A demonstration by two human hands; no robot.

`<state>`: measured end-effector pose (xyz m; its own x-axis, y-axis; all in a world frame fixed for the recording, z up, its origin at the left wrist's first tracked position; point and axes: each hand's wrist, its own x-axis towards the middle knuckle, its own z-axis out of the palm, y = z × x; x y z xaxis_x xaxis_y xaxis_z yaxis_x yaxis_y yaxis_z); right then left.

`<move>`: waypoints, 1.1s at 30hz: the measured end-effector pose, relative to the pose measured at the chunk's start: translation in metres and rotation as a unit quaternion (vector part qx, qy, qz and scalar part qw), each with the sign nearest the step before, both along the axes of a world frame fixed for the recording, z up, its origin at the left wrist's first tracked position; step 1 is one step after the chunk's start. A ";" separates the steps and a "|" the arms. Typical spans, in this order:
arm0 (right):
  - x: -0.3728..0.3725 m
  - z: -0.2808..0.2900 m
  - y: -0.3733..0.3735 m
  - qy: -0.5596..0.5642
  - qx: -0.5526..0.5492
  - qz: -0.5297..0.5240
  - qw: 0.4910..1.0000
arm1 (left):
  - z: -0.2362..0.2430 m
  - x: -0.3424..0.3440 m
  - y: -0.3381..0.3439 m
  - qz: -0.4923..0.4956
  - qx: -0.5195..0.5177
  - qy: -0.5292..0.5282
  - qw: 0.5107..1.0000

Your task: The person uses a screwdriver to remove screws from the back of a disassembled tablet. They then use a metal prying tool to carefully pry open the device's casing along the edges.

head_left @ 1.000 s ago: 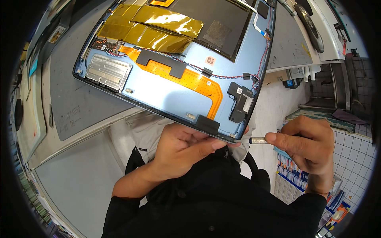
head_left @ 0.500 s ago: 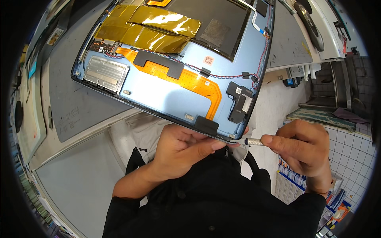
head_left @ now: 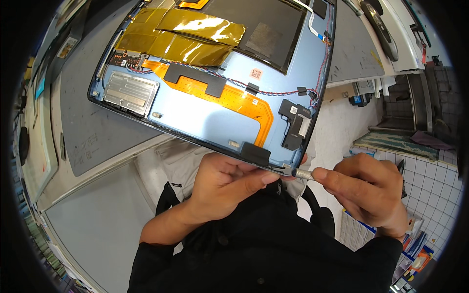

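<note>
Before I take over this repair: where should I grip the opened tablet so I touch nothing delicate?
Probably grip the opened tablet by its near rim, coming from below, as the left hand does beside the black tab. The inside carries an orange flex cable, gold tape and thin wires. The right hand holds a metal tool at the near corner, so stay left of it.

bright, sharp centre; fisheye bending, dark rim.

Tool mostly hidden in right hand — panel's top cut off.
</note>
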<state>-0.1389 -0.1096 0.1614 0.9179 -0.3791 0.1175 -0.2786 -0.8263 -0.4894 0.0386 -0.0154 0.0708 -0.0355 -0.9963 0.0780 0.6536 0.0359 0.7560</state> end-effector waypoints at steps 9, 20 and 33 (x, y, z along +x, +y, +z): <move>-0.004 0.001 -0.002 -0.023 -0.029 -0.017 0.999 | 0.003 0.003 0.001 0.003 0.062 -0.059 0.996; -0.008 0.007 -0.002 -0.014 -0.011 -0.014 1.000 | 0.003 0.003 0.001 0.008 0.045 -0.002 0.999; -0.006 0.013 -0.004 0.029 -0.033 -0.002 0.999 | 0.006 0.003 0.001 0.010 0.053 -0.008 0.998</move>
<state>-0.1451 -0.1137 0.1745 0.9226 -0.3753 0.0897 -0.3075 -0.8556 -0.4165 0.0416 -0.0148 0.0765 -0.0159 -0.9994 -0.0293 0.6420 -0.0327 0.7660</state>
